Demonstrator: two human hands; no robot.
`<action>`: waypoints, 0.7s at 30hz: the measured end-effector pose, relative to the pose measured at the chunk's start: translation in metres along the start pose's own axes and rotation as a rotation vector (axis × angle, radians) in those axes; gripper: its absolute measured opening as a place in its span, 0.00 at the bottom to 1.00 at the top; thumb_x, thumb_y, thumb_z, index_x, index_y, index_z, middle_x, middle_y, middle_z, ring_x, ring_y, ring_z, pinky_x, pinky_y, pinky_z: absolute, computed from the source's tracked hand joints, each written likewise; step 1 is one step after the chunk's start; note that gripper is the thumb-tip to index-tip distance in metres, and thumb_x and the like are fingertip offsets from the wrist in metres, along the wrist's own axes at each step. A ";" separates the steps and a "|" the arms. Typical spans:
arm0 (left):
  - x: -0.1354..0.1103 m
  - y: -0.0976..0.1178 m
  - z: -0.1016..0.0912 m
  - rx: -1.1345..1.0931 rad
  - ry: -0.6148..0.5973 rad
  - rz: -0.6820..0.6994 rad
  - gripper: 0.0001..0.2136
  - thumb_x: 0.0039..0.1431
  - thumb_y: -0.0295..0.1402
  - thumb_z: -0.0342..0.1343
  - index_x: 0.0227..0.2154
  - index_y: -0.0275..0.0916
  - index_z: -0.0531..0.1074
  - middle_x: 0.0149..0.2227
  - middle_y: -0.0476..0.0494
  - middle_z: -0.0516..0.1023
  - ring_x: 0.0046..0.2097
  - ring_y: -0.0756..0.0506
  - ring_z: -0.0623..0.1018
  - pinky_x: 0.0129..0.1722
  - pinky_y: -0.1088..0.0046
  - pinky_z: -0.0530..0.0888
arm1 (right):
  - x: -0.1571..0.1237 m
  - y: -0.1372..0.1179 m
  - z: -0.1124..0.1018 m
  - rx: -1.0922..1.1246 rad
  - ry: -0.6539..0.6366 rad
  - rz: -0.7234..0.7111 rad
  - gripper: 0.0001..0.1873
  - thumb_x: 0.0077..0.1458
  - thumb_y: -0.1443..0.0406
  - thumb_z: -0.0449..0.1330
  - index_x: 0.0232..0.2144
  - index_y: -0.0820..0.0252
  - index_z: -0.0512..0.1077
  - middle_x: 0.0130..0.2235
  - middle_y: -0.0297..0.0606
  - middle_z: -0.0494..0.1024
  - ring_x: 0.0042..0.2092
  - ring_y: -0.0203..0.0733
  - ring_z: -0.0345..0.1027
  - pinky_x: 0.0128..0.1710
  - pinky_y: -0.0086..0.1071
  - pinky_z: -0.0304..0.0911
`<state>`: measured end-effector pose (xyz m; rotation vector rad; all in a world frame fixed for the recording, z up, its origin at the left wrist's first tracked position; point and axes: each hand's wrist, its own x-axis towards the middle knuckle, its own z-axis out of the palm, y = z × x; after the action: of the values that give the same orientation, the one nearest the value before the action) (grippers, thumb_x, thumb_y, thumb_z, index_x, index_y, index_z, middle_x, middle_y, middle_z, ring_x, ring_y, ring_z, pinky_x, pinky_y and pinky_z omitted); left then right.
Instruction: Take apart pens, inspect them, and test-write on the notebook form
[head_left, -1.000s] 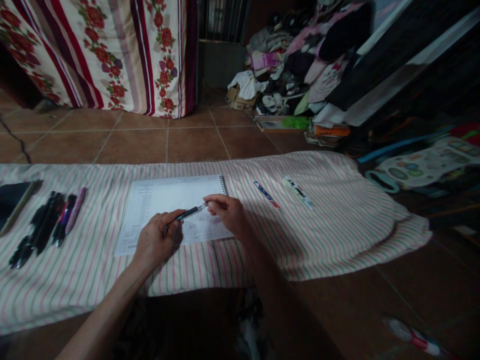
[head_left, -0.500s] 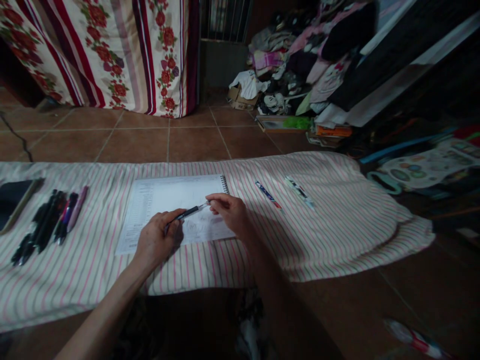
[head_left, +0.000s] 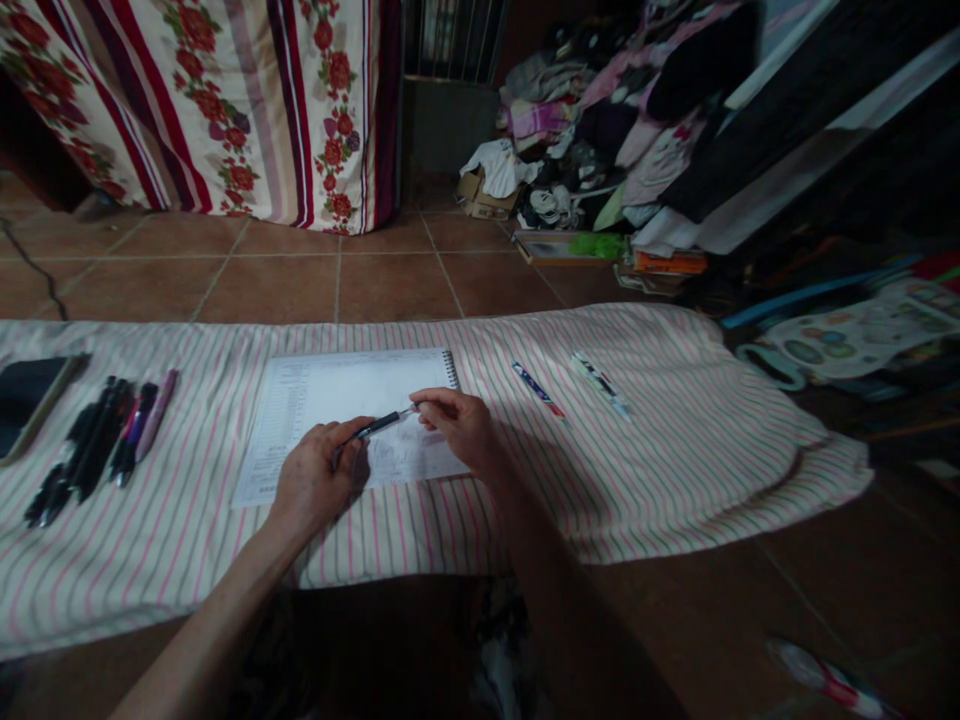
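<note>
Black slim pen [head_left: 375, 426] gripped by the left hand [head_left: 311, 485], tip pinched by the right hand [head_left: 461, 428]. Steady both over the white spiral notebook [head_left: 330, 395].

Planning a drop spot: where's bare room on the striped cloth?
Widest bare patch: striped cloth right of the two loose pens, out to its right edge. Narrower strip between the pen row and the notebook. Crowded: left end, and the notebook's near half, where left hand and right hand hold a dark pen.

The printing on the notebook [head_left: 337, 410] is too small to read.
</note>
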<state>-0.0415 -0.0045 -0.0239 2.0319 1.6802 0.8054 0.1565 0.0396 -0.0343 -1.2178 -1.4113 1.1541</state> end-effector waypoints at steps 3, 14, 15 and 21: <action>0.000 0.002 -0.001 0.030 -0.020 0.013 0.17 0.58 0.32 0.45 0.46 0.39 0.73 0.35 0.40 0.77 0.38 0.40 0.74 0.39 0.60 0.71 | -0.001 0.000 0.000 -0.057 -0.008 -0.018 0.12 0.49 0.65 0.56 0.35 0.61 0.76 0.28 0.36 0.77 0.28 0.34 0.69 0.27 0.27 0.64; -0.001 0.005 -0.002 0.090 -0.005 0.058 0.16 0.58 0.32 0.45 0.46 0.40 0.73 0.32 0.44 0.77 0.36 0.44 0.74 0.36 0.67 0.70 | -0.004 -0.001 0.003 -0.150 -0.041 -0.056 0.12 0.49 0.65 0.56 0.35 0.59 0.77 0.28 0.35 0.77 0.28 0.34 0.67 0.28 0.27 0.62; -0.001 0.005 -0.002 0.088 -0.008 0.054 0.16 0.58 0.32 0.45 0.46 0.40 0.73 0.32 0.44 0.77 0.36 0.44 0.74 0.36 0.67 0.70 | -0.004 -0.001 0.003 -0.153 -0.038 -0.061 0.12 0.49 0.65 0.56 0.35 0.59 0.77 0.28 0.35 0.77 0.28 0.34 0.67 0.28 0.27 0.62; 0.000 0.005 0.000 0.048 -0.027 0.056 0.16 0.58 0.34 0.46 0.46 0.42 0.72 0.34 0.45 0.77 0.37 0.45 0.74 0.37 0.68 0.70 | -0.005 -0.002 0.006 -0.150 -0.050 -0.052 0.11 0.49 0.65 0.56 0.35 0.59 0.76 0.26 0.33 0.75 0.27 0.34 0.67 0.27 0.27 0.61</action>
<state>-0.0378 -0.0059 -0.0214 2.1213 1.6491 0.7600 0.1511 0.0339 -0.0332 -1.2562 -1.5814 1.0647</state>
